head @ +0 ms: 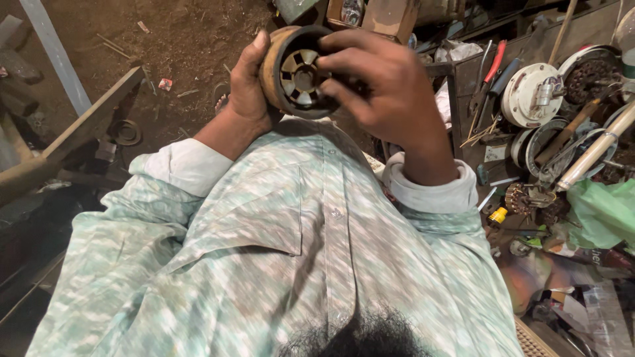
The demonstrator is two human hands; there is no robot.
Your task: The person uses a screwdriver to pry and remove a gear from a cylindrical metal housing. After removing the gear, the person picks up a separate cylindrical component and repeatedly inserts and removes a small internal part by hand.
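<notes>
Both hands on a round, rusty metal motor part (297,73) (vaned core inside), left hand (248,92) cupping it, right hand (383,86) fingers (337,63) pinching its rim, cluttered desk (489,155) right.

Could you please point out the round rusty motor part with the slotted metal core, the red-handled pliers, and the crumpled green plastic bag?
Round rusty motor part (296,74), head view: on its slotted metal core.
Red-handled pliers (495,61), head view: on the red handle.
Crumpled green plastic bag (605,211), head view: on its middle folds.
</notes>
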